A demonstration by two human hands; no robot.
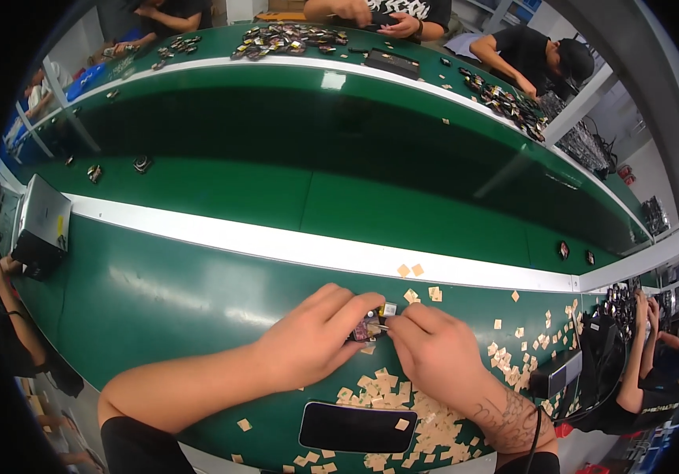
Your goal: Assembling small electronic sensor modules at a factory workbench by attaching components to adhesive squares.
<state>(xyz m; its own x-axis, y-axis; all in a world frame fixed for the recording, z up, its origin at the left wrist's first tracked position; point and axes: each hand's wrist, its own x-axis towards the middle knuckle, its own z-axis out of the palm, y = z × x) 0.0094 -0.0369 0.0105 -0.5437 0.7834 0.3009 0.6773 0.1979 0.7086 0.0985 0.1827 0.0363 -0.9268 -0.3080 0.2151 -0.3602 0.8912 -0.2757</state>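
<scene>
My left hand (319,328) is closed round the edge of a small electronic circuit board (365,329), held just above the green bench. Beside the board's upper edge shows a small silver-and-yellow part (388,310). My right hand (434,344) is in a pinch at the board's right side. A thin, light metal tip (382,326) reaches from its fingertips to the board; the rest of that thing is hidden. Below both hands lies a dark-screened smartphone (355,428), with one beige square on its glass.
Many beige adhesive squares (442,430) are strewn round my right forearm. A black box with a display (556,374) and cables stands at the right. Beyond the white ledge (276,241) runs a green conveyor belt (402,205). Co-workers sit across it and at both sides.
</scene>
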